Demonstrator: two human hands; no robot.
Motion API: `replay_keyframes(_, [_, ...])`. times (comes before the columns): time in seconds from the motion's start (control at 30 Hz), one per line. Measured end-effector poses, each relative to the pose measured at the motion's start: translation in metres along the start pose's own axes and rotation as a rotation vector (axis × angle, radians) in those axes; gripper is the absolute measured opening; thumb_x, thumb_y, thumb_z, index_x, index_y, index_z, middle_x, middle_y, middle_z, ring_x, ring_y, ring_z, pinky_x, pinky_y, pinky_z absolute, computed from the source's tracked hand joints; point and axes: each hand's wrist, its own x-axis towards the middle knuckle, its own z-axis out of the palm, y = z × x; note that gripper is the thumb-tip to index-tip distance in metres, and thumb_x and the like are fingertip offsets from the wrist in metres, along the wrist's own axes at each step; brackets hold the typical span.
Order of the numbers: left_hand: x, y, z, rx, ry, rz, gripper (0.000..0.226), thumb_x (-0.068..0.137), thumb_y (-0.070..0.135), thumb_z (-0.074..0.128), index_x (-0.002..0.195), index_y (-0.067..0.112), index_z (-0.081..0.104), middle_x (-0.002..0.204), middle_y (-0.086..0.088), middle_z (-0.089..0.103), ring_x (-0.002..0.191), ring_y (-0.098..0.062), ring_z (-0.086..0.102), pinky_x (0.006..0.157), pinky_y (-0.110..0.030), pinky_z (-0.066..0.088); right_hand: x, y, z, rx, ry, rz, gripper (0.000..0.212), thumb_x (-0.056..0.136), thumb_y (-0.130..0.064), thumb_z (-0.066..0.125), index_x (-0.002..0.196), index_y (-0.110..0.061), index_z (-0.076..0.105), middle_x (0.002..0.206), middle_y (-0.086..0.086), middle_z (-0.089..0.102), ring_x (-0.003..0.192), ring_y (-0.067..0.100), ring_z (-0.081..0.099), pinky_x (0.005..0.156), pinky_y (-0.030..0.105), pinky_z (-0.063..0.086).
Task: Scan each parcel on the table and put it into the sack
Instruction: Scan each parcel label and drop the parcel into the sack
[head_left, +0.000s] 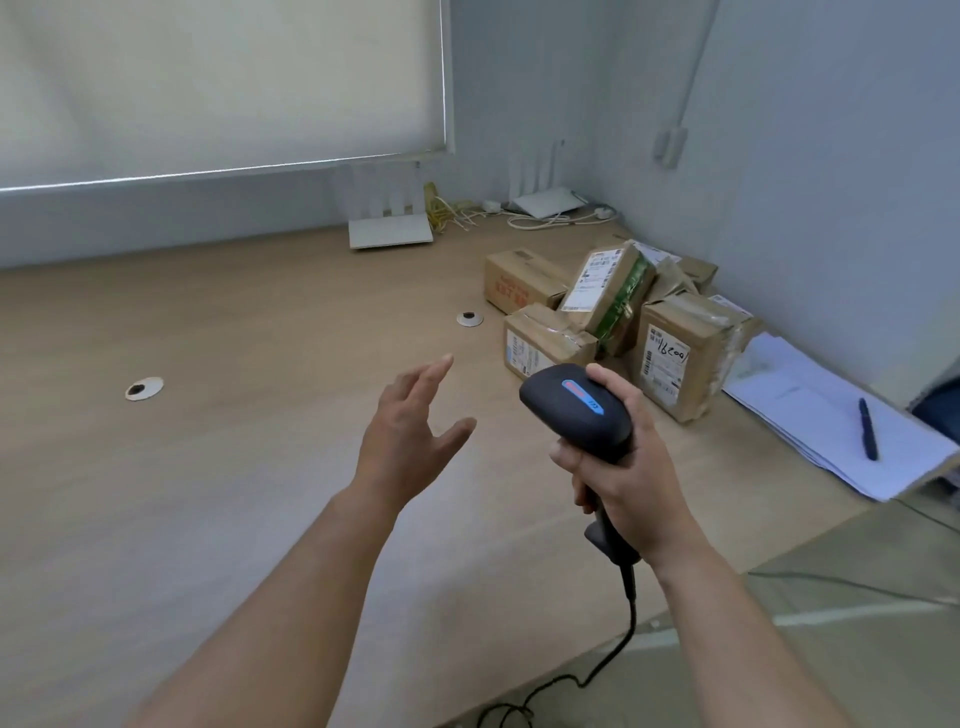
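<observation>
Black plastic fills the right hand (621, 467): its grip is closed tight around the handle of a barcode scanner (579, 410), thumb up along the side of the head, fingers wrapped round the stem. The scanner's head points up and away, toward the parcels; a blue strip with a red mark runs along its top, its writing too blurred to read. A black cable (618, 639) drops from the handle's base and trails off the tabletop's (208, 493) near edge.

The left hand (410, 436) hovers to the left of the scanner, fingers spread wide and loose, holding nothing and touching nothing.

The parcels (613, 312), a huddle of taped brown cardboard boxes, sit beyond and slightly right of the scanner grip, near it but apart. The closest one (540, 345) lies just behind the scanner head, with a white label on its front. To its right an upright box (680, 353) carries a white label with handwritten digits that look like "18200", not certain. A tilted box (608, 291) with green print leans above them, and a farther one (519, 280) shows red characters that cannot be made out.

Right of the grip, white papers (831, 421) lie with a dark pen (867, 428) on top.
</observation>
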Motion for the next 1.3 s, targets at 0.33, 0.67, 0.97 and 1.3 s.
replay_keyframes(0.33, [0.110, -0.033, 0.045, -0.005, -0.162, 0.057, 0.067, 0.088, 0.035, 0.065, 0.147, 0.030, 0.032, 0.145, 0.004, 0.037, 0.135, -0.015, 0.032, 0.099, -0.020, 0.027, 0.093, 0.044, -0.001, -0.059, 0.170, 0.084, 0.075, 0.081, 0.003, 0.074, 0.121, -0.056, 0.050, 0.100, 0.012, 0.061, 0.046, 0.025, 0.049, 0.045, 0.032, 0.044])
replay_keyframes(0.67, [0.197, -0.054, 0.112, -0.047, -0.387, 0.044, 0.069, 0.092, 0.034, 0.057, 0.150, 0.033, 0.021, 0.153, 0.004, 0.025, 0.140, -0.016, 0.024, 0.108, -0.034, 0.031, 0.156, 0.084, -0.006, -0.157, 0.342, 0.232, 0.069, 0.080, -0.003, 0.074, 0.119, -0.054, 0.048, 0.093, 0.007, 0.062, 0.047, 0.016, 0.051, 0.046, 0.027, 0.047])
replay_keyframes(0.97, [0.225, -0.059, 0.151, -0.192, -0.542, -0.061, 0.076, 0.089, 0.010, 0.052, 0.152, 0.030, 0.015, 0.150, -0.003, 0.028, 0.139, -0.017, 0.027, 0.103, -0.020, 0.022, 0.168, 0.112, -0.007, -0.185, 0.356, 0.291, 0.069, 0.081, -0.006, 0.075, 0.116, -0.057, 0.047, 0.100, 0.010, 0.061, 0.047, 0.016, 0.054, 0.047, 0.029, 0.049])
replay_keyframes(1.3, [0.161, -0.056, 0.117, -0.081, -0.457, -0.178, 0.079, 0.086, 0.031, 0.056, 0.152, 0.036, 0.012, 0.121, 0.000, 0.039, 0.107, -0.016, 0.051, 0.097, -0.033, 0.043, 0.152, 0.107, -0.017, -0.096, 0.312, 0.291, 0.066, 0.082, -0.004, 0.073, 0.122, -0.049, 0.048, 0.105, 0.008, 0.063, 0.045, 0.021, 0.053, 0.045, 0.031, 0.047])
